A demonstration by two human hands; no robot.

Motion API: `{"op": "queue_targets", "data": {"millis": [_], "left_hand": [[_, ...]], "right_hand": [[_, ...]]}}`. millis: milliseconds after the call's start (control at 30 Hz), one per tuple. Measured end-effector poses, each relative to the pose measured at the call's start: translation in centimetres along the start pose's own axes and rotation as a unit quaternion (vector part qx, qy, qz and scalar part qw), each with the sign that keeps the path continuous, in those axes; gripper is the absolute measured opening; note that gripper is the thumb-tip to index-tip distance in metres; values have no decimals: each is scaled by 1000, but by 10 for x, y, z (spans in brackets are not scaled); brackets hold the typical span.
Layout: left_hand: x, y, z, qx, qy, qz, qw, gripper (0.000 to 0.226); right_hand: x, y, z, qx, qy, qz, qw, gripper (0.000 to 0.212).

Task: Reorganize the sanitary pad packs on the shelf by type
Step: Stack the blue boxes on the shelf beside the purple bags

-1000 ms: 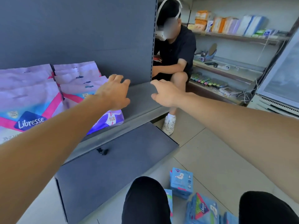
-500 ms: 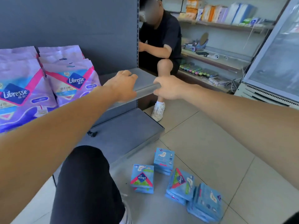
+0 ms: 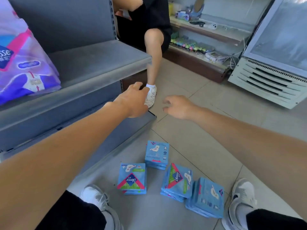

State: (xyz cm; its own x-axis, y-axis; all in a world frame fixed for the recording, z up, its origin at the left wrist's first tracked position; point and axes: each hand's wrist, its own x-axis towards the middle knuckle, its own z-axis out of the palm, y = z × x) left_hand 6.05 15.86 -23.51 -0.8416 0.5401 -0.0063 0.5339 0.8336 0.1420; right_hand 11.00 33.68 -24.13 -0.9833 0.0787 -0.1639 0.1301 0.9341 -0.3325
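Several small blue Libresse pad packs lie in low stacks on the floor tiles between my feet: one stack [image 3: 132, 178] at the left, one [image 3: 157, 154] behind it, one [image 3: 178, 180] tilted, and one [image 3: 206, 196] at the right. A large purple Libresse pack [image 3: 25, 63] stands on the grey shelf [image 3: 99, 63] at the far left. My left hand [image 3: 133, 100] hangs in the air off the shelf's front corner, fingers loosely curled, holding nothing. My right hand [image 3: 178, 106] hovers over the floor, fingers relaxed and empty.
Another person crouches past the shelf end, a leg [image 3: 154, 52] and white shoe [image 3: 151, 96] just beyond my left hand. A lower grey base shelf [image 3: 116, 130] juts out below. A freezer cabinet [image 3: 272, 63] stands at the right, a stocked wall shelf [image 3: 207, 30] behind.
My view has tipped down toward the floor. Both hands have left the shelf's front edge and dropped lower, moving apart, with the blue packs now in full sight.
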Motion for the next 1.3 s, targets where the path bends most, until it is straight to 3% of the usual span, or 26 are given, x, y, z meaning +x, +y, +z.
{"op": "queue_targets", "data": {"millis": [467, 833, 1033, 1133, 1300], "left_hand": [[16, 0, 147, -61, -157, -53, 984, 67], [13, -3, 241, -75, -256, -81, 960, 78], [25, 4, 271, -119, -269, -136, 946, 61], [27, 8, 282, -164, -288, -170, 928, 49], [32, 7, 293, -232, -257, -225, 911, 45]], "right_hand": [[24, 90, 151, 87, -145, 134, 976, 51], [33, 116, 219, 132, -141, 181, 964, 43], [45, 124, 241, 225, -114, 259, 932, 50], [51, 126, 251, 279, -116, 294, 907, 41], [55, 122, 267, 313, -105, 296, 896, 44]]}}
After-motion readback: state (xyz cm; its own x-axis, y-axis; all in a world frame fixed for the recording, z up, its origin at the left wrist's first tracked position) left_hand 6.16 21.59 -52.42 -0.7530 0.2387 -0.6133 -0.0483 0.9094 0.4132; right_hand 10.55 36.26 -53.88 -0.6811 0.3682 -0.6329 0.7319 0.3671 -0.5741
